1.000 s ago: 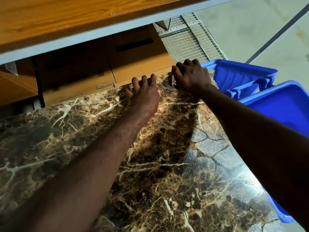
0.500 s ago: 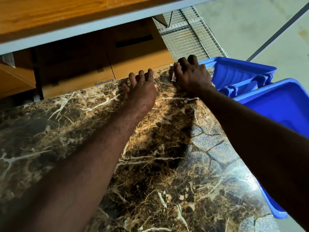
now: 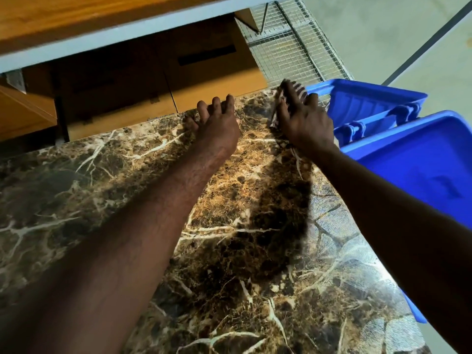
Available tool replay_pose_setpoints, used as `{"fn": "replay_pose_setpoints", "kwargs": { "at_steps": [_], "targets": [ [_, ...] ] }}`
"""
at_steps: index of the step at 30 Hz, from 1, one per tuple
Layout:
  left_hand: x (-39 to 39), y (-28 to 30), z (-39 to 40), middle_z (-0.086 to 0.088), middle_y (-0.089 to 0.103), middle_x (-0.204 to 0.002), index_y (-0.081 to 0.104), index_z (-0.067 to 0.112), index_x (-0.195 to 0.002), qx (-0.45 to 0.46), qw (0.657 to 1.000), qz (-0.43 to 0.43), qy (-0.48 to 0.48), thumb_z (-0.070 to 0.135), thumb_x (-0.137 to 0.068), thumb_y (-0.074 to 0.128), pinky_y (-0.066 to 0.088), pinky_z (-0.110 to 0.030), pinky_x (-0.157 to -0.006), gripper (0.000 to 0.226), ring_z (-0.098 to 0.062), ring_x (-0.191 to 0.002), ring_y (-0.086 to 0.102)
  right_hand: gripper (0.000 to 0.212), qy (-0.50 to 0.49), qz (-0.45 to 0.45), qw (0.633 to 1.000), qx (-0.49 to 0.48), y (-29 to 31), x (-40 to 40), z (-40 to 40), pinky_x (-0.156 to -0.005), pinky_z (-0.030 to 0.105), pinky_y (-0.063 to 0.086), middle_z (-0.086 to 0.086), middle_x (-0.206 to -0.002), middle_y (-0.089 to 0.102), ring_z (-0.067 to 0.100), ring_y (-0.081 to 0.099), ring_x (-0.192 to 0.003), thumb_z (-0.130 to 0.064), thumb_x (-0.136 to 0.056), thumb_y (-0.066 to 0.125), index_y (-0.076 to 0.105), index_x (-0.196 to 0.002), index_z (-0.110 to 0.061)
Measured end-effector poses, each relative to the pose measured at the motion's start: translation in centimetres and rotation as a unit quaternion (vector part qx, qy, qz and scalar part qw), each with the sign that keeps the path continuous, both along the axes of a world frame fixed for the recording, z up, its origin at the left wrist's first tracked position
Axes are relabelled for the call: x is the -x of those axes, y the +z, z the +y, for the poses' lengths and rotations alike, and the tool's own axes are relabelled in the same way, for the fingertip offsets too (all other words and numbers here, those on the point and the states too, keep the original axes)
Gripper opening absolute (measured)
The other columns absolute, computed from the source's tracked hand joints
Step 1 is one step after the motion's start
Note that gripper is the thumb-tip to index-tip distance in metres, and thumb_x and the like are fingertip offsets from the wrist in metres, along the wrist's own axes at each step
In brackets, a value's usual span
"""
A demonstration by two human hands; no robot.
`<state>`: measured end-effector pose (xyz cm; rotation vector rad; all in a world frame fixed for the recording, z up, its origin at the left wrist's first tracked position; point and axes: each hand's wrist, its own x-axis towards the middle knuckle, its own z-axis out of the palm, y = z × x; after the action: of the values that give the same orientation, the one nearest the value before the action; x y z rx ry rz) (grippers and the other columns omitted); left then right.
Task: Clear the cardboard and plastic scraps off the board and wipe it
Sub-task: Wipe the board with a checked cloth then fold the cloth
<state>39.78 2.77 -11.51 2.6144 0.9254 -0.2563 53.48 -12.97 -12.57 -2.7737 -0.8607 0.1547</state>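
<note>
left hand: left hand (image 3: 217, 126) is lying flat on the board (image 3: 229, 226), fingers straight and reaching to the far edge, holding nothing; it is looking like a brace.
right hand: right hand (image 3: 304, 121) is pressing down on a cloth (image 3: 277, 116) at the far right corner, fingers spread and mostly straight on top of it; motion blur at the fingertips, so I am reading it as mid-wipe. I cannot tell whether the thumb is tucking under the cloth.
cloth: only a pale striped sliver is showing at the left side of the hand and past the fingertips; the rest is hiding under the palm.
board: marble-pattern top, long axis running left to right across the view, filling everything under both forearms. No cardboard or plastic scraps are showing on the visible surface, so clearing is probably done and wiping is in hand.
key relation: the unwiped stretch is lying left of and nearer than the right hand; the right hand is sitting at the far right end, so the stroke is likely needing to come leftward or back along the board. The left hand is sitting just beside it, in that path.
surroundings: blue bins (image 3: 408, 149) are hugging the right edge, wire mesh (image 3: 288, 47) behind them, cardboard boxes (image 3: 166, 80) beyond the far edge under a wooden shelf (image 3: 76, 16).
risk: a leftward pass is running into the left hand unless it lifts.
</note>
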Motion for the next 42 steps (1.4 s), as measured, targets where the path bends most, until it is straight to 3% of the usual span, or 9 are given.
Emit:
{"fn": "replay_pose_setpoints", "kwargs": {
  "at_steps": [6,10,13,18,21,25,33,42],
  "targets": [
    [0.1,1.2,-2.3,-0.012,-0.014,-0.174,-0.005,0.03,-0.167,0.024,1.0,0.009,-0.006,-0.005,-0.098,0.046,-0.005,-0.078,-0.118,0.093,-0.051,-0.154,-0.018,0.059,-0.011,0.007,1.0,-0.013,0.2,4.1,-5.2,-0.074,0.045,0.041,0.024,-0.131,0.049,0.048,0.062,-0.105,-0.069,-0.107,0.02,0.013,-0.164,-0.054],
    [1.3,1.4,-6.0,-0.007,-0.023,-0.172,-0.002,0.039,-0.166,0.034,0.997,-0.027,-0.063,-0.001,-0.101,0.033,-0.023,-0.071,-0.114,0.084,-0.052,-0.15,-0.03,0.057,-0.016,-0.012,1.0,-0.004,0.2,7.2,-9.3,-0.073,0.047,0.046,0.02,-0.129,0.048,0.049,0.061,-0.106,-0.066,-0.11,0.025,0.015,-0.165,-0.053],
    [1.7,1.6,-8.5,-0.007,-0.014,-0.174,0.003,0.036,-0.167,0.023,0.994,-0.041,-0.098,0.002,-0.102,0.033,-0.012,-0.074,-0.119,0.079,-0.05,-0.154,-0.02,0.058,-0.025,-0.02,0.999,0.016,0.1,8.0,-10.1,-0.075,0.049,0.05,0.022,-0.13,0.047,0.049,0.06,-0.105,-0.064,-0.11,0.026,0.013,-0.165,-0.053],
    [1.6,1.3,-9.9,-0.002,0.001,-0.175,0.01,0.033,-0.167,0.01,0.994,-0.053,-0.096,0.013,-0.108,0.034,-0.007,-0.064,-0.126,0.066,-0.042,-0.159,-0.008,0.063,-0.018,-0.017,0.999,0.04,-0.1,6.6,-7.9,-0.094,0.058,0.049,0.027,-0.147,0.043,0.048,0.053,-0.124,-0.067,-0.107,0.017,0.006,-0.166,-0.05],
    [1.6,1.1,-9.9,0.0,0.003,-0.176,0.01,0.029,-0.168,0.019,0.994,-0.064,-0.084,0.018,-0.109,0.036,-0.011,-0.059,-0.124,0.065,-0.04,-0.159,-0.008,0.067,-0.024,0.0,0.998,0.06,-0.1,5.5,-5.3,-0.111,0.065,0.036,0.024,-0.172,0.018,0.05,0.037,-0.146,-0.071,-0.104,0.012,0.004,-0.167,-0.049],
    [1.6,1.2,-9.9,0.0,0.004,-0.176,0.003,0.019,-0.168,0.039,0.995,-0.067,-0.055,0.014,-0.108,0.038,-0.009,-0.06,-0.127,0.069,-0.037,-0.16,-0.009,0.066,0.019,0.012,0.998,0.067,0.3,4.3,-2.3,-0.121,0.068,0.023,0.009,-0.179,-0.001,0.048,0.012,-0.16,-0.073,-0.103,0.011,0.002,-0.166,-0.052],
    [2.4,1.2,-10.5,0.0,-0.004,-0.176,-0.001,0.021,-0.168,0.032,0.995,-0.052,-0.08,0.023,-0.11,0.032,-0.01,-0.061,-0.126,0.067,-0.035,-0.159,-0.015,0.066,0.062,0.023,0.995,0.073,0.7,5.4,-5.3,-0.119,0.07,0.025,-0.002,-0.179,-0.003,0.044,0.001,-0.163,-0.071,-0.104,0.01,0.0,-0.166,-0.052],
    [4.7,1.2,-14.4,-0.007,-0.016,-0.174,-0.003,0.033,-0.167,0.022,0.995,-0.036,-0.095,0.009,-0.103,0.038,-0.008,-0.071,-0.122,0.079,-0.043,-0.156,-0.021,0.061,0.071,0.001,0.994,0.08,0.6,12.3,-15.6,-0.097,0.061,0.048,-0.004,-0.179,0.009,0.043,0.023,-0.157,-0.066,-0.109,0.017,0.003,-0.167,-0.051]
  ]
}}
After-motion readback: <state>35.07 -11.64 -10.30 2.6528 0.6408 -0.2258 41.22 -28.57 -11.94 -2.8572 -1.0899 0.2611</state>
